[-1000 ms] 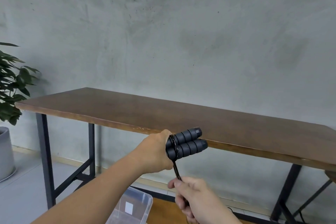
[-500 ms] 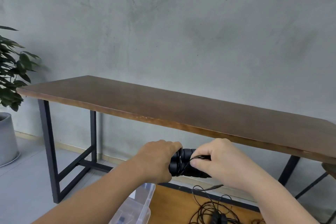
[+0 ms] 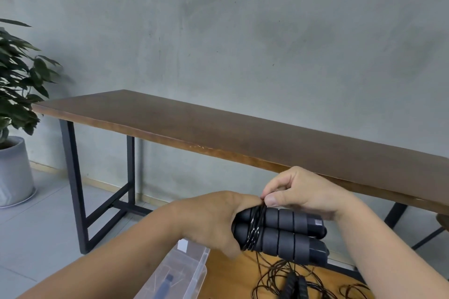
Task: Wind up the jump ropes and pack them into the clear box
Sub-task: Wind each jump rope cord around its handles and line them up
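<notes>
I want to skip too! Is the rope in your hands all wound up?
Not yet. A few coils wrap the handles; cord still trails down.

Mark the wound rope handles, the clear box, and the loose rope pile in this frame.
wound rope handles (image 3: 286, 230), head view, on the foam grips
clear box (image 3: 192, 267), head view, on its near rim
loose rope pile (image 3: 294, 281), head view, on its black handles

Two bare forearms come into view from the bottom edge, with no sleeves, watch, or rings. The left hand (image 3: 213, 221) and right hand (image 3: 306, 192) wear no gloves. The right thumb has a short, trimmed nail.
</notes>
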